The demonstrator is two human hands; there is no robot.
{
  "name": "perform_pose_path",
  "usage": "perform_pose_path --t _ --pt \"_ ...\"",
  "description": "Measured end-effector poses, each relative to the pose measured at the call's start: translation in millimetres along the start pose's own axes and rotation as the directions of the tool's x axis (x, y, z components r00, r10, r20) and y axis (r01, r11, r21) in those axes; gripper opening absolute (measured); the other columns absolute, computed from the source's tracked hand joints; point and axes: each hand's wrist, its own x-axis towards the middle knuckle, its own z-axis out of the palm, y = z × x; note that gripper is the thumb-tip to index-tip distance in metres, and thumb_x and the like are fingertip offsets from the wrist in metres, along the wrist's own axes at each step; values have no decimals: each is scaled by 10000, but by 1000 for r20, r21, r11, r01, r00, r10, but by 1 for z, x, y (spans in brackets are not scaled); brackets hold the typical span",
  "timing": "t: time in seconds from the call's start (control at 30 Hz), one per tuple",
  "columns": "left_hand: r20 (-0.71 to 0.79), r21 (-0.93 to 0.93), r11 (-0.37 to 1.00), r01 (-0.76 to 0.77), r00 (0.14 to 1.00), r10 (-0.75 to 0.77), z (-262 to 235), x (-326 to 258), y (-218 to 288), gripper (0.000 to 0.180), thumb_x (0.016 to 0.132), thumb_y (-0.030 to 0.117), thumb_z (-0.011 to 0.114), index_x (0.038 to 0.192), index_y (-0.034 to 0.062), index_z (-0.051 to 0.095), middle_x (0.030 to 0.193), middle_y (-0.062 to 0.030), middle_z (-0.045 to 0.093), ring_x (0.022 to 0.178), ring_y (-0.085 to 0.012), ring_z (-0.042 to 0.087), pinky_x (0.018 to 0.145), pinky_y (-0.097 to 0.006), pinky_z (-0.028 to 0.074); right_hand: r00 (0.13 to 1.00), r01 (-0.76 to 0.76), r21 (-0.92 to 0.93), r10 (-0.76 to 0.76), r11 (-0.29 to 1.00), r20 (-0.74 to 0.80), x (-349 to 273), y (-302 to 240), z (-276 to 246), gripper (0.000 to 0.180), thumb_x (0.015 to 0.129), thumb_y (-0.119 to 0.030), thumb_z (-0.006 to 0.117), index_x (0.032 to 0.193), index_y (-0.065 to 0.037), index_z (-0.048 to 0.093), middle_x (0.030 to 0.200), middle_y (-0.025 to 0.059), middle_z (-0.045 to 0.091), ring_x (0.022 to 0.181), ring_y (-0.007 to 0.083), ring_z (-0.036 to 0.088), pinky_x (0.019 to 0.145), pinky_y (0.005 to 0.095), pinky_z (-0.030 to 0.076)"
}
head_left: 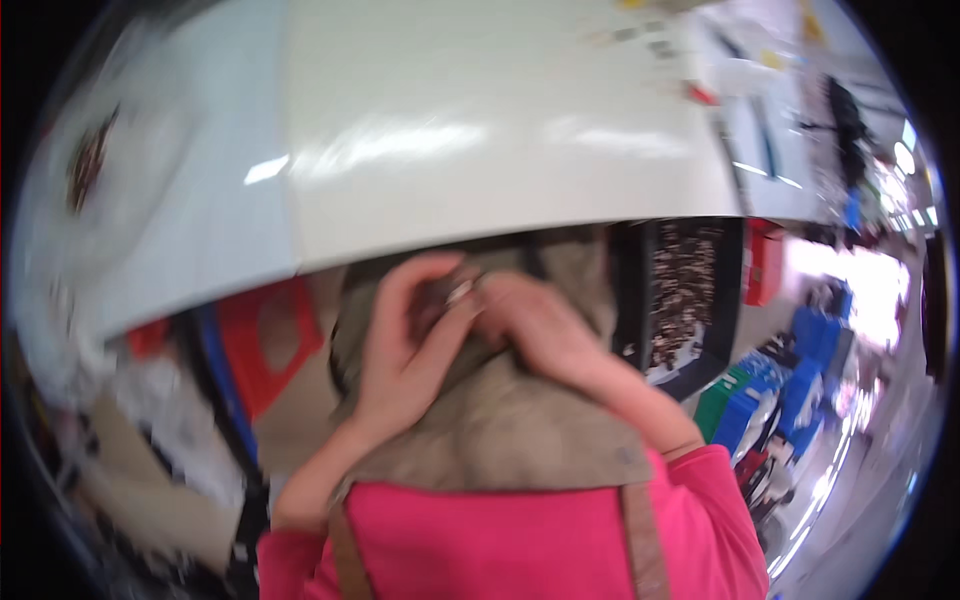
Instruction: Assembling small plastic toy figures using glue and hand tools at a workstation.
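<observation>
Over my lap, just below the table's near edge, both hands meet at the fingertips. My left hand (400,345) is curled, its thumb and fingers closed round a small dark piece with a shiny, metal-looking spot (460,291). From the other side, my right hand (530,315) pinches at the same piece with bent fingers. Motion blur and the fingers hide the piece's shape, so I cannot tell its exact kind. Beneath both hands lies a brown-grey apron (500,425), worn over a pink top.
A white table (500,90) spans the front. Right of my lap, a black tray (735,290) holds many small brownish parts. Red plastic (265,335) stands at left, near clear plastic bags (175,420). A clear bag with dark thin pieces (90,165) lies far left. Blue bins (800,385) stand right.
</observation>
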Motion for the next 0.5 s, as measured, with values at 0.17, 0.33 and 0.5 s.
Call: perform_pose_path --t 0.17,0.33,0.5 --pt "60 -38 995 90 994 -88 -6 -7 12 340 880 -2 507 1201 29 400 1066 -91 532 933 -128 542 783 -230 451 991 132 -48 -131 990 19 -27 -25 -35 270 928 -182 389 743 -21 501 694 51 489 685 149 483 663 274 409" --pt "76 -145 950 278 960 -269 -14 -10 8 305 881 7 503 1167 37 403 1041 -100 539 858 -147 582 760 -249 470 696 230 -375 -421 898 -582 -74 -39 -140 285 929 -251 441 817 -8 540 752 40 537 730 127 524 690 251 417" --pt "119 -115 952 284 955 -270 4 -9 17 213 882 10 503 1077 42 425 1092 -134 535 903 -172 587 774 -258 474 364 -217 -856 -775 469 -517 -58 -16 -275 310 871 -312 568 893 -3 554 860 53 542 809 146 509 742 249 403"
